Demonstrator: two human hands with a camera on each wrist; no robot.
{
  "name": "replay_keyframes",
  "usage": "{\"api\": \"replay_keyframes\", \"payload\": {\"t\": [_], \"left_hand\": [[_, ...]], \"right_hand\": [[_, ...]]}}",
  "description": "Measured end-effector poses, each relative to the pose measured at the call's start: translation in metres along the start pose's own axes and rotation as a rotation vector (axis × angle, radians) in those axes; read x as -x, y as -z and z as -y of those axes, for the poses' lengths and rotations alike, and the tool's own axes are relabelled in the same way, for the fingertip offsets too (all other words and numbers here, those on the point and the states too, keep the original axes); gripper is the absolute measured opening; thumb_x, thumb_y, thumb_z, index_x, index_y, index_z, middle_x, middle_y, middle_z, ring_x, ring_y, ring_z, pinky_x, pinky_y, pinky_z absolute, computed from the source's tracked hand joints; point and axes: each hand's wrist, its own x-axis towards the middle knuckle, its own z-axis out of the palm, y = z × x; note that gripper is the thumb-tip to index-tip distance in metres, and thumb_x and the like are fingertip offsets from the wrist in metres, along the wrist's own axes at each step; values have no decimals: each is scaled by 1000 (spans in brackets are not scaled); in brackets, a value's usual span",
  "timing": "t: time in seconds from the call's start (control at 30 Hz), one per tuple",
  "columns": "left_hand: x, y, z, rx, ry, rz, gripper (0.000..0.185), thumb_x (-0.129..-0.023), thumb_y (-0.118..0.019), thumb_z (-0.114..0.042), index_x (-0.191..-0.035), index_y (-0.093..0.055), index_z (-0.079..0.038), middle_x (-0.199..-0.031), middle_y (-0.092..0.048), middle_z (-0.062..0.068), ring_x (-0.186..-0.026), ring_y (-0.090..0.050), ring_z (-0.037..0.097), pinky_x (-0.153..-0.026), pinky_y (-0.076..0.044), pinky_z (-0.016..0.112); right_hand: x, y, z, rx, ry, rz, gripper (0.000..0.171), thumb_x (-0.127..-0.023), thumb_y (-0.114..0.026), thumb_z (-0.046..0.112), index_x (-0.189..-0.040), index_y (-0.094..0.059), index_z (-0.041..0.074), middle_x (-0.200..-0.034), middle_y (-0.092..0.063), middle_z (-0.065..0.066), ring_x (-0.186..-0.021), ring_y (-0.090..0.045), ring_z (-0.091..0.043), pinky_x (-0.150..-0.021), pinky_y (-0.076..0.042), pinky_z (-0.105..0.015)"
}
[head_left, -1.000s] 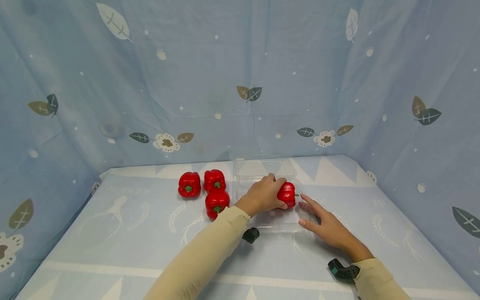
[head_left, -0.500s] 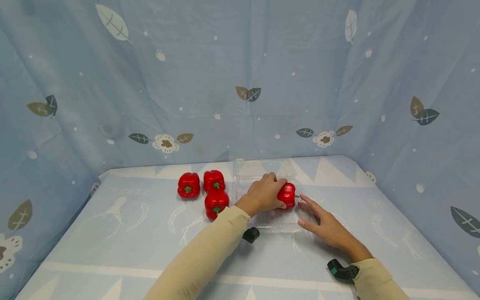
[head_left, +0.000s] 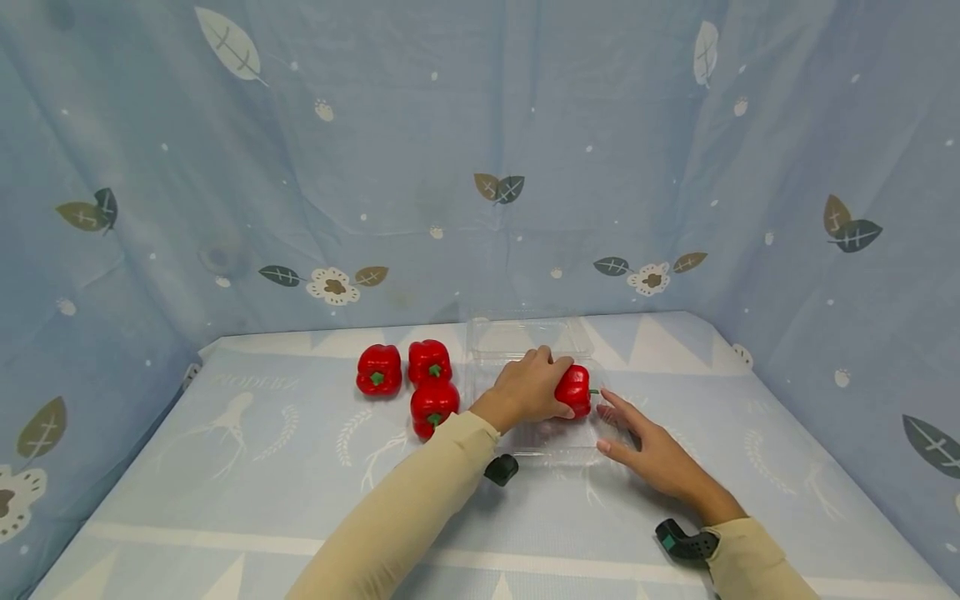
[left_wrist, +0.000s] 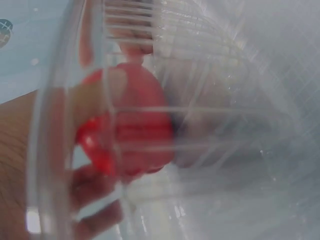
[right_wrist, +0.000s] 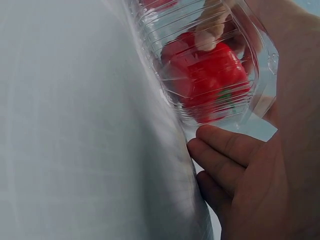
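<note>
My left hand [head_left: 527, 387] grips a red bell pepper [head_left: 574, 392] over the base of a clear plastic clamshell box [head_left: 543, 440]. The pepper's green stem points right, toward my right hand [head_left: 651, 448]. That hand rests at the box's right side with fingers extended and thumb apart, holding nothing. Through the clear wall in the left wrist view, the pepper [left_wrist: 142, 117] shows blurred with fingers around it. In the right wrist view, the thumb of my left hand presses on the pepper [right_wrist: 212, 70] behind the ribbed plastic, and my right fingertips lie right by the box corner.
Left of the box stand three more red bell peppers: one at the far left [head_left: 378, 370], one behind [head_left: 429, 362] and one in front [head_left: 433, 407]. The box's open lid [head_left: 528, 337] lies back toward the blue patterned curtain [head_left: 435, 150].
</note>
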Motion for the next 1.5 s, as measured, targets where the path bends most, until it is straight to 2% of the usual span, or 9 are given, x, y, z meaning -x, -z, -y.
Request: {"api": "replay_keyframes", "payload": {"t": [0.2, 0.37, 0.7, 0.93, 1.07, 1.17, 1.3, 1.5], "left_hand": [[4, 6, 3, -9, 15, 6, 78, -75, -73, -55, -142, -43, -27, -124, -50, 2, -109, -50, 16, -85, -51, 37], [10, 14, 9, 10, 21, -11, 71, -78, -71, -52, -140, -46, -28, -125, -51, 2, -108, -53, 16, -83, -52, 37], [42, 33, 24, 59, 34, -59, 54, -86, -64, -48, -134, -55, -25, -124, -59, -1, -103, -59, 15, -79, -54, 37], [69, 37, 43, 137, 47, -180, 45, -88, -62, -46, -128, -59, -27, -113, -65, -6, -94, -62, 11, -64, -52, 25], [86, 39, 60, 228, 87, -259, 44, -87, -66, -43, -126, -61, -26, -109, -67, -7, -93, -63, 10, -72, -52, 26], [97, 39, 75, 292, 151, -304, 44, -85, -69, -40, -125, -61, -25, -110, -67, -6, -97, -63, 13, -80, -53, 33], [110, 35, 89, 346, 237, -363, 41, -85, -70, -38, -123, -63, -24, -112, -67, -6, -102, -62, 15, -82, -54, 39], [128, 25, 106, 435, 280, -479, 37, -85, -70, -27, -121, -63, -20, -115, -64, -3, -107, -58, 16, -84, -53, 43]], "right_hand": [[0, -1, -2, 9, -5, -1, 75, -89, -65, 41, -151, -24, 30, -142, -47, -7, -134, -38, -32, -102, -25, -67], [-1, -2, -3, 23, -31, 0, 76, -88, -65, 45, -151, -24, 33, -143, -47, -5, -134, -38, -32, -101, -25, -69], [-2, -2, -3, 39, -14, 1, 75, -89, -63, 43, -151, -22, 31, -142, -48, -6, -134, -37, -34, -100, -24, -70], [-2, -2, -1, 40, -21, 2, 76, -89, -63, 44, -151, -22, 32, -143, -47, -6, -135, -36, -34, -100, -24, -70], [-3, -3, 1, 39, -35, 4, 77, -89, -63, 45, -151, -21, 32, -143, -47, -7, -136, -35, -34, -100, -23, -70], [-3, -3, 2, 37, -40, 9, 77, -88, -63, 45, -152, -21, 31, -143, -46, -7, -136, -34, -35, -100, -23, -71], [-2, -2, 1, 34, -39, 12, 77, -88, -63, 45, -152, -21, 30, -143, -46, -7, -136, -34, -35, -100, -22, -71], [-3, -3, -1, 19, -52, 14, 78, -88, -64, 46, -151, -21, 31, -144, -46, -6, -136, -34, -34, -100, -22, -71]]}}
